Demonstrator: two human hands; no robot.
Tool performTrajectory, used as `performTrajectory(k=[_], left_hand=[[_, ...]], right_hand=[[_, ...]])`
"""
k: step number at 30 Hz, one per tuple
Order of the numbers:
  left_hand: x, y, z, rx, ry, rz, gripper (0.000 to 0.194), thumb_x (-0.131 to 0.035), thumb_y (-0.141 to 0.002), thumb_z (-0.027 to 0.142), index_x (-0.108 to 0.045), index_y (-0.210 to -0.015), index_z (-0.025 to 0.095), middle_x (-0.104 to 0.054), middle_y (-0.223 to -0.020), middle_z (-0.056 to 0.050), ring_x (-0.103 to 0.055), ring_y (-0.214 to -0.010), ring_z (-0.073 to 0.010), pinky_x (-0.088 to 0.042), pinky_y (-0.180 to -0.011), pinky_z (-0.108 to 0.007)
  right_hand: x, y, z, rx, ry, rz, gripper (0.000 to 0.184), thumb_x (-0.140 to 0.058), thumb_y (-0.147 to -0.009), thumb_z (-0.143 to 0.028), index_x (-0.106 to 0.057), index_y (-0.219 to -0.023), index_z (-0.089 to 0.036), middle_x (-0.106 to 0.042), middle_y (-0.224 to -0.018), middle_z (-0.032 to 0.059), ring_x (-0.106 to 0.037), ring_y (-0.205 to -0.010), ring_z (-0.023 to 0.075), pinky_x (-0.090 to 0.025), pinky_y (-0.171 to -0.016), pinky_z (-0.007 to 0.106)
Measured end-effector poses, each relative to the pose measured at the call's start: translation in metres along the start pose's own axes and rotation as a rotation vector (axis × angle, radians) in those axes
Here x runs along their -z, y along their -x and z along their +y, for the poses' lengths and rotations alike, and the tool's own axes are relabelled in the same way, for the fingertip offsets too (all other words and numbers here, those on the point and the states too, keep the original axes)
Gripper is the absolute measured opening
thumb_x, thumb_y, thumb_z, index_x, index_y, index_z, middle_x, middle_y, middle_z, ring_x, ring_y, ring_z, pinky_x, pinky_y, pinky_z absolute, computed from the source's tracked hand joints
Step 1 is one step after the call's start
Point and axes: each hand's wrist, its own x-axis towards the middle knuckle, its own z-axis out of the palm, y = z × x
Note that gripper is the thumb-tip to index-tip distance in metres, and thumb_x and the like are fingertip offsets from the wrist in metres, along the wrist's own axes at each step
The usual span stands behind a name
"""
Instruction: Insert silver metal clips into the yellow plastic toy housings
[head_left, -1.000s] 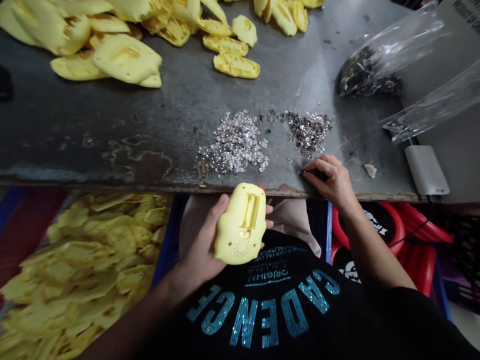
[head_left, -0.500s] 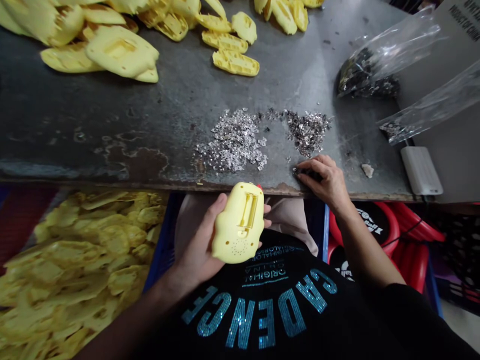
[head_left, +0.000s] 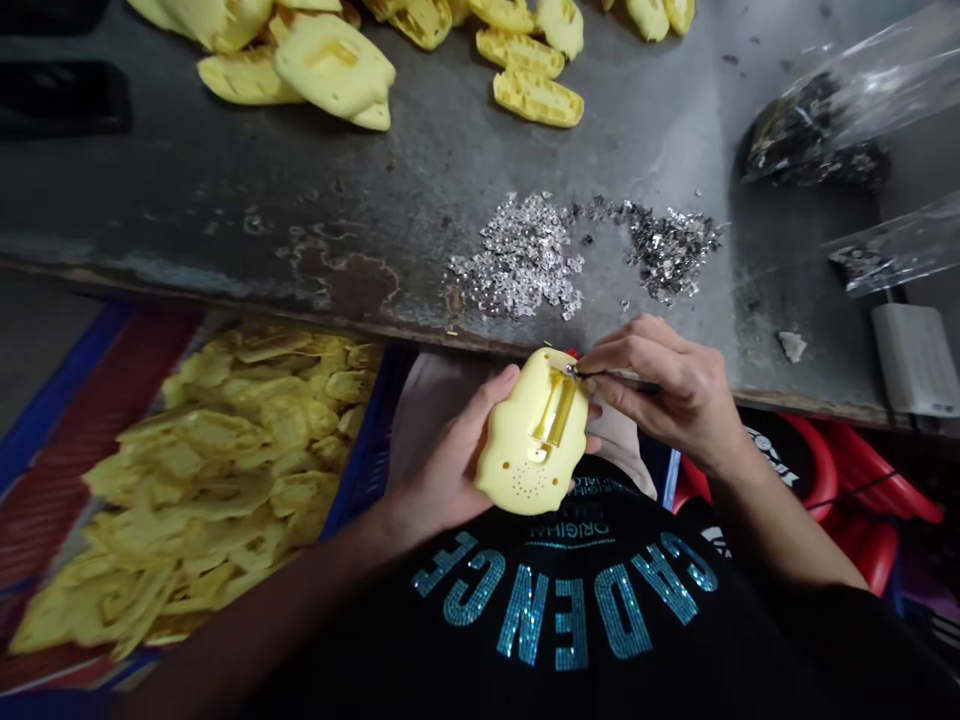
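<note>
Right hand [head_left: 664,390] now at yellow casing [head_left: 532,435]

On my feed, a black T-shirt [head_left: 360,650] fills six o'clock, with large glittering teal rhinestone letters [head_left: 562,610] spelling CADENCE upside down and small lettering [head_left: 570,525] above them. A black sleeve [head_left: 840,640] shows at five o'clock; the left hand [head_left: 450,450] and right hand [head_left: 667,390] are bare.

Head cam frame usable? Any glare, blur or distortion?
Head view: dim, soft light; wide-angle bowing curves the metal bench edge; glare streaks on the plastic bag; the yellow plastic shell looks fairly sharp, but what the right hand pinches is too small to resolve.
</note>
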Motion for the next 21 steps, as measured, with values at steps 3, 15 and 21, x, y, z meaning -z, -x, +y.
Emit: performTrajectory(k=[3,15,21], left_hand=[[-0.002,0.003,-0.001,-0.034,-0.038,-0.002,0.055,-0.043,-0.114,0.056,-0.07,-0.145,0.019,-0.087,-0.106,-0.013,-0.086,-0.096,-0.0346,-0.07,-0.067,-0.039],[0.005,-0.002,-0.007,-0.095,-0.06,-0.108,0.064,-0.06,-0.108,0.059,-0.061,-0.157,0.018,-0.086,-0.118,-0.013,-0.084,-0.107,-0.0356,-0.07,-0.081,-0.042],[0.005,-0.002,-0.012,-0.131,-0.042,-0.102,0.066,-0.065,-0.107,0.056,-0.061,-0.159,0.016,-0.087,-0.109,-0.012,-0.085,-0.096,-0.0314,-0.069,-0.081,-0.038]], right_hand=[[-0.003,-0.003,0.0,0.055,0.03,0.003,0.009,-0.075,-0.105,-0.021,-0.073,-0.114,-0.021,-0.08,-0.105,0.0051,-0.073,-0.094,0.0183,-0.058,-0.084,0.033],[-0.007,0.006,0.0,0.144,0.158,0.018,0.021,-0.068,-0.109,-0.021,-0.072,-0.127,-0.029,-0.08,-0.107,0.0044,-0.072,-0.091,0.0204,-0.061,-0.08,0.038],[-0.009,0.013,0.003,0.162,0.157,0.047,0.026,-0.069,-0.107,-0.023,-0.073,-0.132,-0.031,-0.082,-0.11,0.0051,-0.074,-0.091,0.0217,-0.063,-0.078,0.039]])
